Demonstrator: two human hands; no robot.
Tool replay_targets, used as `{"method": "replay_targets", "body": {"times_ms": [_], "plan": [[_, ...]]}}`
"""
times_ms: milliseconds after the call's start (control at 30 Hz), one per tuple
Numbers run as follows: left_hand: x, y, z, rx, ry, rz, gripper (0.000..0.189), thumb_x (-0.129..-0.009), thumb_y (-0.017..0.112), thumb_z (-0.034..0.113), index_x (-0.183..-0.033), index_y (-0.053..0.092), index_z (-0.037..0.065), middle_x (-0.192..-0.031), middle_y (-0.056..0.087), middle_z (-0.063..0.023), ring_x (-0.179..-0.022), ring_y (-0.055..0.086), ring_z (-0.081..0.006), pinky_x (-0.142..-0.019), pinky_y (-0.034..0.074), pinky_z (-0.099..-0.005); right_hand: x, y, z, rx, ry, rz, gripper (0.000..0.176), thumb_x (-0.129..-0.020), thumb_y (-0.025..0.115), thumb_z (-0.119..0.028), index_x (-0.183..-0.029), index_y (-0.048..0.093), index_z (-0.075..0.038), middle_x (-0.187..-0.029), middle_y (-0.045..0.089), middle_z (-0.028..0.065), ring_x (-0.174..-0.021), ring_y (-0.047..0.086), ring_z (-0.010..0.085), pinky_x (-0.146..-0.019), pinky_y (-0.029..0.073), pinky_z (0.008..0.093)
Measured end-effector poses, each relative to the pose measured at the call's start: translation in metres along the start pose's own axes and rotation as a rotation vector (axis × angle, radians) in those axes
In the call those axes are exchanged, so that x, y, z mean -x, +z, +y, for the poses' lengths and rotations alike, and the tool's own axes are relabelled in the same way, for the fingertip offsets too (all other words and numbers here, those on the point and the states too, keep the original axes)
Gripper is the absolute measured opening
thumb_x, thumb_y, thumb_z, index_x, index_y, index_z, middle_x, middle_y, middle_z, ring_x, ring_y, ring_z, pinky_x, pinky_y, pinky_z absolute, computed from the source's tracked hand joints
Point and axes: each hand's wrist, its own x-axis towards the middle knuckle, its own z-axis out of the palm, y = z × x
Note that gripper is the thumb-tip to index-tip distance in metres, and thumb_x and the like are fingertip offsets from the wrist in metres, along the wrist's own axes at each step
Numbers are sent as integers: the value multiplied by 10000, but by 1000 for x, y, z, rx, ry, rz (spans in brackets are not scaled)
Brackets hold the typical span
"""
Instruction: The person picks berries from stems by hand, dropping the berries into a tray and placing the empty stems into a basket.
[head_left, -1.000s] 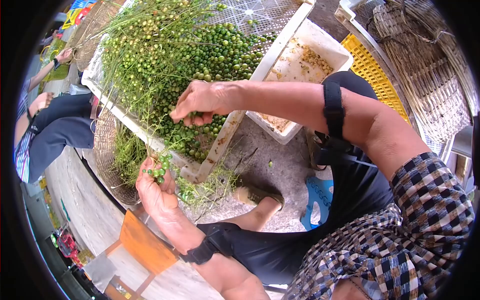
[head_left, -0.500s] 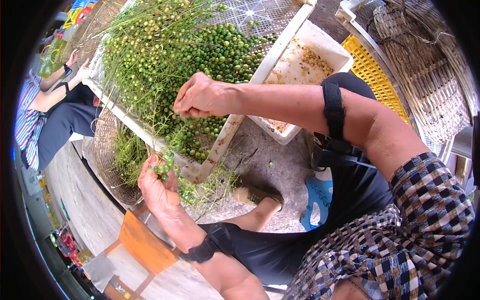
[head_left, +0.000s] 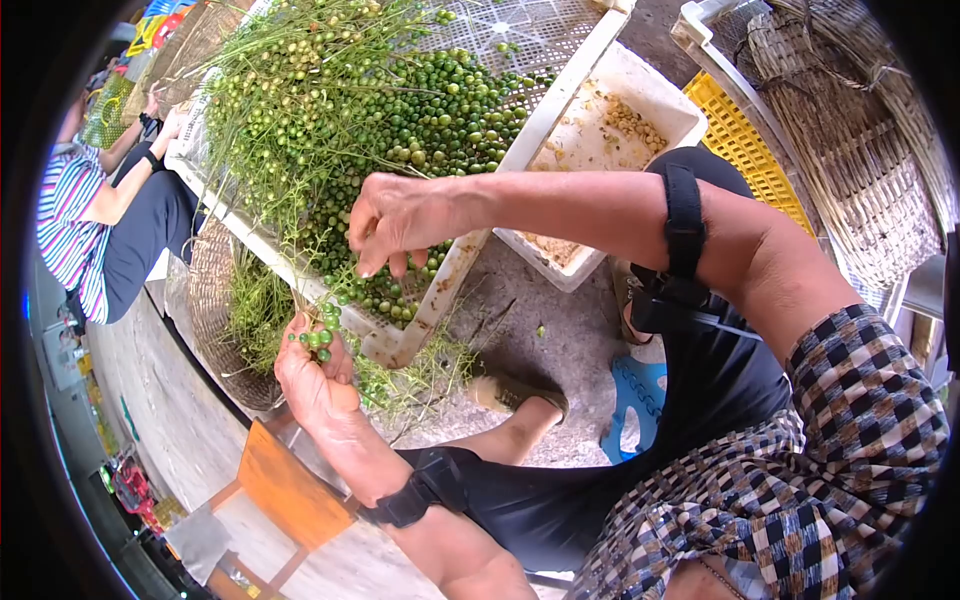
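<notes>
Presently, my left hand (head_left: 318, 385) grips a berry sprig (head_left: 318, 338) beside the tray's (head_left: 398, 343) near corner. My right hand (head_left: 412, 215), fingers loosely curled, hovers over the tray; any hold: cannot tell. Steady stem, light pinch: berries uncrushed.
</notes>
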Motion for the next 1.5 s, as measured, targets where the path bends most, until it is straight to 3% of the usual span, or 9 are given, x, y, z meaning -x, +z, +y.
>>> {"method": "replay_targets", "body": {"times_ms": [467,533,633,733,767,833,900,1167,1500], "plan": [[11,23,-6,-51,-36,128,196,-798,439,74,-947,531,-15,-561,440,-38,-362,326,-67,-297,180,-192,-17,-1,35,-255,7,331,86,-715,583,-33,-711,585,52,-585,570,87,-425,523,123,-343,399,245],[-8,4,-32,-875,1164,-132,186,-787,454,61,-935,538,-12,-577,462,-53,-362,344,-68,-292,191,-189,-23,2,43,-192,60,370,91,-714,581,-36,-718,582,55,-583,567,86,-413,503,118,-336,382,242],[-20,2,-36,-955,1423,-92,172,-776,475,51,-921,548,-6,-588,479,-53,-380,380,-74,-290,206,-183,-18,-3,43,-278,85,388,116,-731,561,-35,-785,576,67,-554,534,61,-384,442,103,-320,330,238],[-17,4,-32,-989,1513,-11,158,-763,492,37,-901,556,-7,-605,492,-53,-410,414,-82,-296,225,-177,5,-17,1,746,-229,116,138,-786,500,-16,-873,569,67,-500,449,32,-384,395,74,-330,284,222],[-14,2,-28,-989,1512,-11,158,-763,492,37,-901,556,-7,-605,492,-53,-410,414,-82,-296,225,-177,-12,-16,31,513,-61,191,144,-768,497,6,-874,577,60,-500,461,43,-383,386,73,-323,302,213],[5,9,-9,-198,127,58,176,-775,491,67,-929,549,7,-626,494,-45,-433,431,-89,-308,236,-177,-22,-25,49,178,34,272,154,-739,490,34,-860,583,53,-509,479,53,-378,405,86,-322,343,208],[9,14,-5,-131,79,80,183,-781,488,86,-939,544,13,-638,492,-44,-431,430,-92,-314,240,-179,-10,-18,25,-91,422,312,127,-706,516,19,-810,577,60,-555,517,73,-418,469,119,-359,410,228],[17,30,5,-46,-71,149,190,-802,455,141,-938,535,35,-649,466,-31,-432,414,-93,-327,218,-187,-4,9,21,-430,162,-15,108,-645,603,-15,-726,582,53,-621,558,76,-545,555,132,-476,481,250],[8,21,-5,-16,-73,25,206,-807,439,137,-949,531,18,-652,454,-30,-418,400,-94,-322,201,-192,-5,9,17,-387,40,229,196,-737,539,-111,-584,543,12,-491,478,39,-409,440,91,-357,352,242]]}}
